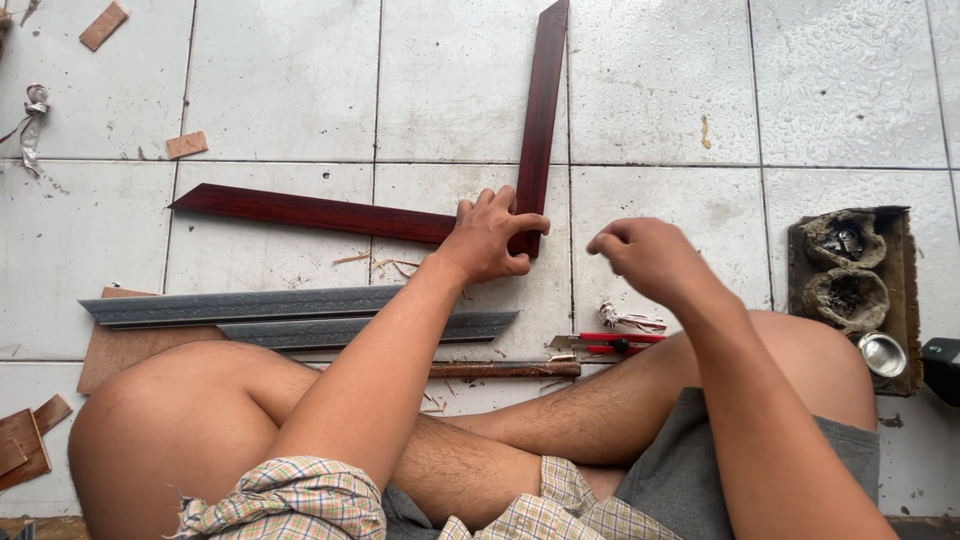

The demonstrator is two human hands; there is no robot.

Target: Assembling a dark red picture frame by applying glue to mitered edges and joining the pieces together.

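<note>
Tiled floor [280, 80]: my left hand [487, 240] pins stiff dark-red moulding strips [320, 212] at their corner (light, rigid); right hand [648, 258] hovers, pinched empty.

Left hand [490, 238] hides frame strips' [540, 100] corner joint.

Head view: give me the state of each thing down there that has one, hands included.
Left hand: pressed on the corner where the two red mouldings meet.
Right hand: raised, fingers curled, holding nothing visible.
Red mouldings: flat on the tiles, mitred ends butted in an L.
Grey mouldings: lying side by side, loose.
Red cutter: lying on the floor; blade state unclear.
</note>
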